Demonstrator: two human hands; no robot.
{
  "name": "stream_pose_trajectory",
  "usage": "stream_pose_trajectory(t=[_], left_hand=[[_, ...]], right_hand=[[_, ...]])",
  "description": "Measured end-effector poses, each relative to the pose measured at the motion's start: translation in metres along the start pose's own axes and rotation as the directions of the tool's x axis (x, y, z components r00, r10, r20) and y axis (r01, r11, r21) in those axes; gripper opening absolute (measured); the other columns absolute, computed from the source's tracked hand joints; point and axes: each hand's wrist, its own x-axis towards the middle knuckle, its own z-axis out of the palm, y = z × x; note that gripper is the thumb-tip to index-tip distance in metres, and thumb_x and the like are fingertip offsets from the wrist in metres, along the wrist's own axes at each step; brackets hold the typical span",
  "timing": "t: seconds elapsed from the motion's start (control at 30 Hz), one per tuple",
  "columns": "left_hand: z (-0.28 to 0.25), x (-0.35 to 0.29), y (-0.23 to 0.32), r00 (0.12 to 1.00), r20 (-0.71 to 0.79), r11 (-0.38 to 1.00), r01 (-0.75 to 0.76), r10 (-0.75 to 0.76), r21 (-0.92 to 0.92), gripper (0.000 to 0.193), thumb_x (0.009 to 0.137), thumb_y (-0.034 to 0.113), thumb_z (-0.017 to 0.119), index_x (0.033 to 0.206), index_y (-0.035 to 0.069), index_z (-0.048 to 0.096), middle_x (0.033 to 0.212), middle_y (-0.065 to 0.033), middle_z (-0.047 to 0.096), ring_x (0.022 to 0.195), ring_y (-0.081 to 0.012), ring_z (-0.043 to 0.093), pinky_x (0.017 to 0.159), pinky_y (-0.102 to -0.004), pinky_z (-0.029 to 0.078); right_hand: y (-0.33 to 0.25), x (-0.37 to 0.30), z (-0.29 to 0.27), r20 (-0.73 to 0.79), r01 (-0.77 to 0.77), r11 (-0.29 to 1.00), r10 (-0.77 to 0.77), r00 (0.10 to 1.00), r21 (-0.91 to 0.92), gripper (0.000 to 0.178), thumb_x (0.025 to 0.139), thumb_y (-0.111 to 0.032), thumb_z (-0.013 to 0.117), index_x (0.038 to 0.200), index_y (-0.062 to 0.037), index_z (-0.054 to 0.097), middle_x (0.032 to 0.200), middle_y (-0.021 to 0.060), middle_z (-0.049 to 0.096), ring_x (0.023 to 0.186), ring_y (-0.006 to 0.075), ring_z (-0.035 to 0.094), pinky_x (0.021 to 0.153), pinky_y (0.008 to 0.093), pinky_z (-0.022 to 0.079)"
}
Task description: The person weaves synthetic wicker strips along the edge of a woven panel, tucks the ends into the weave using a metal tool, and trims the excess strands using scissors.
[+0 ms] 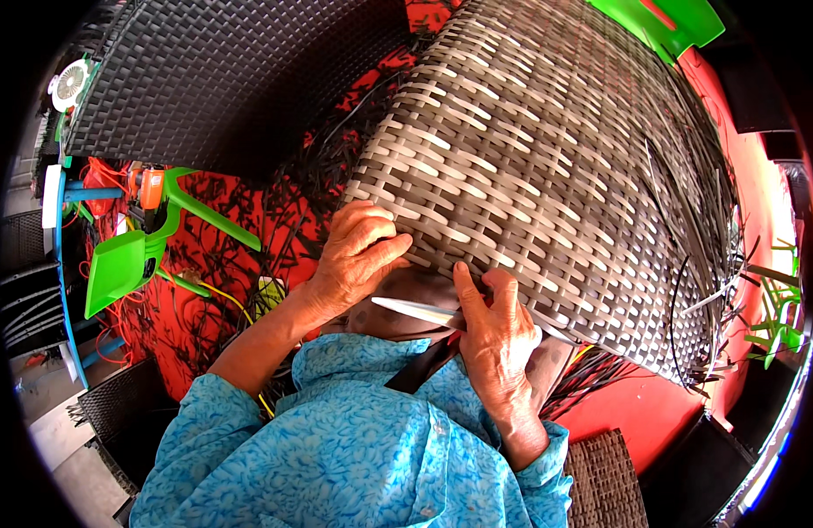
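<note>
The big woven panel (pixel 538 167), made of flat strands in grey, brown and beige, lies in front of the person, and its near edge is just above the lap. The left hand (pixel 358 260) is at the near left corner of this panel. Its fingers are bent and close together, touching the edge, and the thumb points to the right along the weave; I cannot tell if a strand is pinched between them. The right hand (pixel 499 343) is at the near edge, to the right of the left one. Its thumb and index finger are a little spread and reach up to the weave, while the hand is closed around a pale pointed blade (pixel 417 311). The tip of the blade points to the left, and its other part is hidden under the hand.

Along the right side of the panel, many loose dark strands (pixel 710 211) hang out. A black woven piece (pixel 230 79) stands at the upper left. Below it, a green plastic seat (pixel 116 271) is near the red floor (pixel 200 326), on which many short dark scraps (pixel 279 211) are scattered.
</note>
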Motion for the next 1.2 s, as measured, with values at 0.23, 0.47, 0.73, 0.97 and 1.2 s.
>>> stream_pose_trajectory(t=[0.23,0.47,0.73,0.97,1.2], left_hand=[[0.0,0.004,-0.001,0.998,0.066,1.0,0.015,-0.014,-0.006,0.039,0.06,0.014,0.077,0.097,0.012,0.068,0.092,-0.0015,0.052,0.095,-0.0246,0.052,0.087,-0.0408,0.042],[-0.004,0.008,-0.006,0.993,0.12,0.999,0.022,-0.017,-0.045,0.034,0.065,0.016,0.076,0.097,0.012,0.068,0.092,-0.0012,0.056,0.097,-0.0231,0.053,0.086,-0.0381,0.04],[-0.012,0.045,0.002,0.941,0.294,0.973,0.206,-0.169,-0.1,0.011,0.072,0.02,0.073,0.078,0.014,0.066,0.076,0.004,0.053,0.082,-0.0171,0.049,0.075,-0.0346,0.035],[-0.011,0.052,0.005,0.923,0.327,0.973,0.228,-0.203,-0.039,0.012,0.07,0.017,0.073,0.078,0.011,0.066,0.078,0.0021,0.059,0.083,-0.0201,0.052,0.075,-0.0352,0.038],[-0.015,0.065,-0.002,0.903,0.389,0.951,0.264,-0.184,-0.162,0.012,0.071,0.006,0.071,0.077,0.001,0.063,0.086,-0.0077,0.056,0.08,-0.0277,0.058,0.068,-0.0388,0.046]], right_hand=[[0.006,0.002,-0.002,0.032,0.067,0.997,-0.068,0.997,0.032,0.044,0.076,-0.005,0.056,0.12,-0.0116,0.057,0.104,0.0063,0.049,0.077,0.0182,0.059,0.062,0.031,0.049],[0.014,-0.001,-0.032,0.179,-0.081,0.925,0.014,0.984,0.371,0.06,0.062,0.007,0.066,0.117,-0.0131,0.06,0.122,0.0086,0.05,0.091,0.0292,0.064,0.077,0.0351,0.056],[0.048,0.03,-0.048,0.042,-0.107,0.938,0.099,0.994,0.328,0.035,0.07,0.001,0.066,0.102,-0.0098,0.062,0.094,0.0096,0.061,0.082,0.0294,0.063,0.07,0.037,0.052],[0.046,0.068,-0.018,0.153,-0.104,0.922,0.05,0.987,0.372,0.02,0.074,-0.017,0.073,0.087,-0.0069,0.062,0.083,0.009,0.062,0.075,0.0295,0.063,0.064,0.0374,0.05],[0.037,0.056,0.001,0.01,-0.077,0.951,0.077,0.997,0.299,0.021,0.076,-0.018,0.074,0.085,-0.0056,0.06,0.08,0.0087,0.058,0.07,0.0268,0.06,0.061,0.0362,0.048]])
